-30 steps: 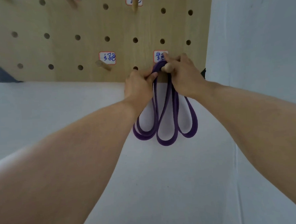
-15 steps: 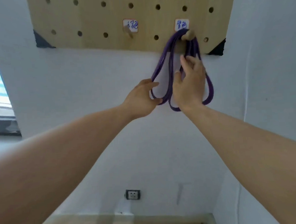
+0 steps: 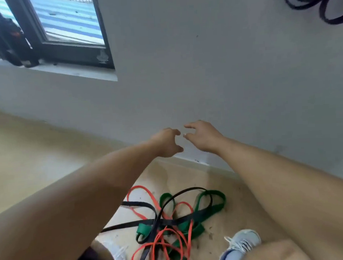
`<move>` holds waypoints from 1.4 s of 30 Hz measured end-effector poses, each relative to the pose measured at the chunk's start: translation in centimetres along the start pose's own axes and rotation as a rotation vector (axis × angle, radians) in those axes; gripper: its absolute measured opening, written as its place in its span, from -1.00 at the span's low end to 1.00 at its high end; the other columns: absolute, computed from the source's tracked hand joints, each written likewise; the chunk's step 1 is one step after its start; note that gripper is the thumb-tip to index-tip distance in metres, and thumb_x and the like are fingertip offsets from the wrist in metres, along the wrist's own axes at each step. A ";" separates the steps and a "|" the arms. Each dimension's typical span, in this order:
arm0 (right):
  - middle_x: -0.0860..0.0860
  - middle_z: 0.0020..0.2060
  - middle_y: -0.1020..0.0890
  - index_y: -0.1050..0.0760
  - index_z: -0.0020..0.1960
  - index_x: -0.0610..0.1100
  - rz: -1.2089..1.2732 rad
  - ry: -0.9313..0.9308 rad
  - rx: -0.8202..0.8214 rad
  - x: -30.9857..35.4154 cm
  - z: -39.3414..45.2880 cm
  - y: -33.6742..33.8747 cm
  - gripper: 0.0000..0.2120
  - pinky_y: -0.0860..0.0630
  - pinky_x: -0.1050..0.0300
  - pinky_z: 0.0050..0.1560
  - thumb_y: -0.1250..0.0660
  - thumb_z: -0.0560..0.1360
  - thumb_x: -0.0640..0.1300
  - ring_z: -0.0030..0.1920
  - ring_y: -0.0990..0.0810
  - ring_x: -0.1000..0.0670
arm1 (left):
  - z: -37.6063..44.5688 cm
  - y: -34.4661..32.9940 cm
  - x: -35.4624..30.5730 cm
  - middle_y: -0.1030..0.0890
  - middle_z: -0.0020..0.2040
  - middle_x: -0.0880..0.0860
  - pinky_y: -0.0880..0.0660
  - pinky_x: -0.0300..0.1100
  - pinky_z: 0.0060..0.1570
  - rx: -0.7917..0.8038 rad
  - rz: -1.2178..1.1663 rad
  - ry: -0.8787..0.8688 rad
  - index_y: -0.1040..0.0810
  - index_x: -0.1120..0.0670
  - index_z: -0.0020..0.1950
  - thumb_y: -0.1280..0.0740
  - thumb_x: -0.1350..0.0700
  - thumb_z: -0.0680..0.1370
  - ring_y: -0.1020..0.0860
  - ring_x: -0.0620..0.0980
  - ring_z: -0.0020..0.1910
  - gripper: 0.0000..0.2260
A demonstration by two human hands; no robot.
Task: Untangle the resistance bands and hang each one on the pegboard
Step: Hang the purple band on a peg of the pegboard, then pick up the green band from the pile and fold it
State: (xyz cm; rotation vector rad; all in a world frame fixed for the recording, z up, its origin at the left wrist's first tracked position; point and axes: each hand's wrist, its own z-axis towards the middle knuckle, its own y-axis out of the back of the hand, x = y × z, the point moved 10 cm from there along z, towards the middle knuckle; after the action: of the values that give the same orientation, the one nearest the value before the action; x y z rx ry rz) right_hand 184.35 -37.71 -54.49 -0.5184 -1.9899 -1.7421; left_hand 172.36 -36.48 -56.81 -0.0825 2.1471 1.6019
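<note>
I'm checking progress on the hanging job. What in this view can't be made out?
- Purple band, head view: only its lower loops show; the top edge cuts off its peg and the pegboard.
- Floor tangle, orange band, green band, black band: the bottom edge and the forearms hide part, so the crossings can't be traced.
- Window sill items: dark and blurred.

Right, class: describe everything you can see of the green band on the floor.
The green band is a wide, flat, rubbery-looking loop lying slack on the tan floor, folded into several loops. It is tangled with a black band and an orange band that cross over it. Neither hand touches it.
</note>
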 end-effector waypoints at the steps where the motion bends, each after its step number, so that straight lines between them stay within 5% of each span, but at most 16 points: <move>1: -0.09 0.52 -0.45 -0.42 0.54 -0.05 -0.008 -0.020 0.044 -0.5 0.1 -2.4 -0.54 -0.36 0.02 0.48 -0.30 0.67 0.00 0.50 -0.43 -0.12 | -0.2 -1.6 1.7 -0.35 0.55 0.10 -0.29 -0.05 0.44 0.013 0.003 0.022 -0.30 0.07 0.58 -0.41 -0.05 0.58 -0.33 0.11 0.52 -0.38; 9: -0.05 0.40 -0.60 -0.43 0.54 -0.02 -0.018 -0.205 0.377 -7.6 0.0 -21.0 -0.51 -0.55 0.03 0.27 -0.36 0.62 -0.07 0.27 -0.64 -0.11 | -0.8 -17.4 11.2 -0.43 0.51 0.09 -0.41 -0.03 0.40 0.239 -0.076 0.155 -0.31 0.06 0.57 -0.39 0.00 0.57 -0.43 0.13 0.45 -0.41; 12: -0.05 0.33 -0.64 -0.51 0.48 -0.07 -0.014 -0.282 0.462 -10.8 -0.1 -26.2 -0.54 -0.54 0.13 0.03 -0.37 0.59 -0.12 0.19 -0.67 -0.13 | -1.6 -22.4 13.9 -0.51 0.40 0.13 -0.49 0.00 0.29 0.327 -0.075 0.202 -0.41 0.08 0.49 -0.38 0.06 0.55 -0.51 0.16 0.34 -0.49; 17: -0.04 0.38 -0.60 -0.47 0.50 -0.01 -0.088 -0.295 0.596 -14.2 -2.4 -33.9 -0.40 -0.50 0.04 0.37 -0.51 0.49 -0.07 0.39 -0.56 -0.12 | -4.1 -29.2 17.9 -0.55 0.26 0.14 -0.54 0.02 0.17 0.470 -0.057 0.264 -0.49 0.06 0.37 -0.33 0.06 0.55 -0.56 0.18 0.23 -0.62; 23: -0.07 0.41 -0.46 -0.32 0.56 0.06 -0.189 -0.240 0.613 -14.8 -4.4 -38.9 -0.37 -0.54 -0.14 0.30 -0.45 0.55 0.01 0.39 -0.49 -0.18 | -7.0 -34.6 21.2 -0.62 0.15 0.13 -0.57 0.00 0.14 0.672 0.065 0.293 -0.60 0.11 0.22 -0.34 0.05 0.55 -0.60 0.17 0.13 -0.72; 28: -0.05 0.42 -0.46 -0.41 0.51 0.04 -0.174 -0.258 0.564 -15.1 -3.9 -39.4 -0.45 -0.57 -0.11 0.26 -0.45 0.56 -0.05 0.39 -0.49 -0.15 | -6.6 -35.2 21.9 -0.44 0.27 0.08 -0.49 0.06 0.25 0.545 0.138 0.291 -0.53 0.02 0.32 -0.34 -0.02 0.55 -0.37 0.14 0.29 -0.65; 37: 0.06 0.12 -0.68 -0.61 0.20 0.09 -0.059 -0.347 0.444 -16.6 -4.0 -38.2 -0.72 -0.68 -0.02 0.01 -0.52 0.52 -0.05 0.06 -0.67 -0.03 | -5.4 -33.4 19.5 -0.62 0.16 0.08 -0.56 -0.05 0.10 0.391 -0.002 0.253 -0.60 0.06 0.11 -0.32 0.26 0.51 -0.59 0.12 0.15 -0.78; 42: 0.11 0.05 -0.70 -0.64 0.01 0.14 0.034 -0.342 0.269 -16.0 -2.4 -35.1 -0.79 -0.61 0.10 0.03 -0.43 0.55 -0.19 0.04 -0.65 0.03 | -4.8 -30.8 19.2 -0.59 0.05 0.01 -0.53 -0.08 0.01 0.233 -0.097 0.177 -0.54 -0.03 -0.07 -0.36 0.27 0.45 -0.55 0.05 0.04 -0.80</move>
State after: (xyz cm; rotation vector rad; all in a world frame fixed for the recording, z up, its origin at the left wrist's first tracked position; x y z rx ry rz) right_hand 178.52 -44.66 -92.07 -0.7924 -2.3876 -1.4062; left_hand 163.31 -46.61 -90.79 -0.2590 2.4104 1.3237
